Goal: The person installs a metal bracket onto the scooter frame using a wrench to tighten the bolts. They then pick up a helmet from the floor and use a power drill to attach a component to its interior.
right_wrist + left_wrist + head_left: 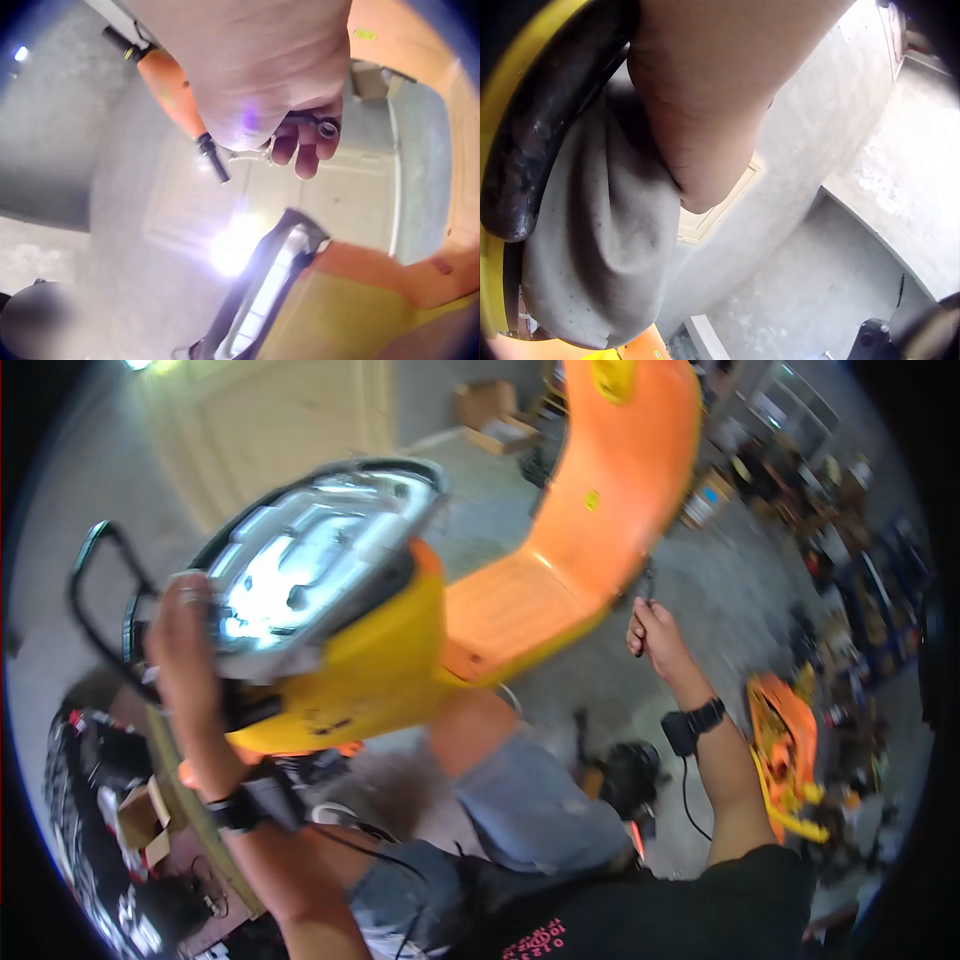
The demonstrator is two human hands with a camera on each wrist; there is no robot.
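Observation:
A yellow and orange scooter body (pixel 375 680) leans across the head view, with a bright, glossy seat-like top (pixel 310 560) at its left end. My left hand (pixel 185 660) rests against that end with fingers extended upward, blurred; a black bar (pixel 85 575) loops beside it. In the left wrist view, the left hand lies over a grey, creased covering (pixel 604 247) next to a black rail (pixel 547 120); its fingertips are hidden. To the right of the scooter, my right hand (pixel 655 635) grips a dark wrench, its ring end (pixel 328 129) protruding past the curled fingers.
Orange footboard (pixel 520 610) and curved front shield (pixel 630 470) rise between the hands. More orange and yellow panels (pixel 785 730) lie on the floor at right, near cluttered parts (pixel 840 550). An open cardboard box (pixel 495 420) stands behind, and a wooden-edged table (pixel 200 810) is at lower left.

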